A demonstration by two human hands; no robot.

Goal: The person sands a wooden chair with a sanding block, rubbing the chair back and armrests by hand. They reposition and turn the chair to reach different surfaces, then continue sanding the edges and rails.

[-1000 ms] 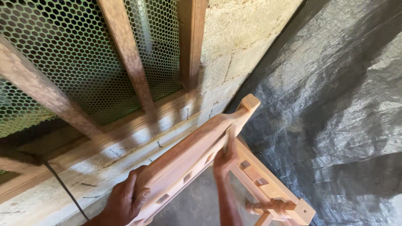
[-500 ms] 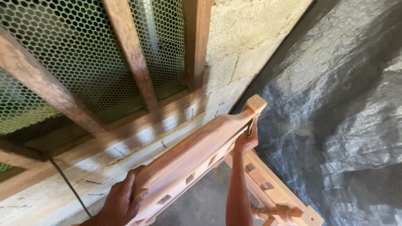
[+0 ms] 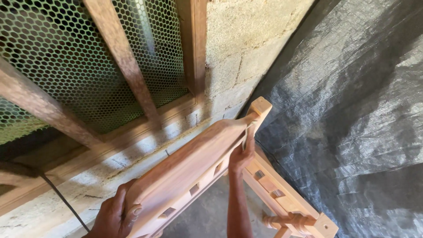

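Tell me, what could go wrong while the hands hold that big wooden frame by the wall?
The light brown wooden chair frame is held only at its two ends, by the left hand and the right hand, so it might slip or tip. Its square post end sits close to the rough grey block wall and may scrape it. The right hand's fingers could get pinched between the frame's joined parts.

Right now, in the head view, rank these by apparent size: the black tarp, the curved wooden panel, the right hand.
1. Black tarp
2. Curved wooden panel
3. Right hand

The panel sits nearer the camera, yet the tarp still looks larger.
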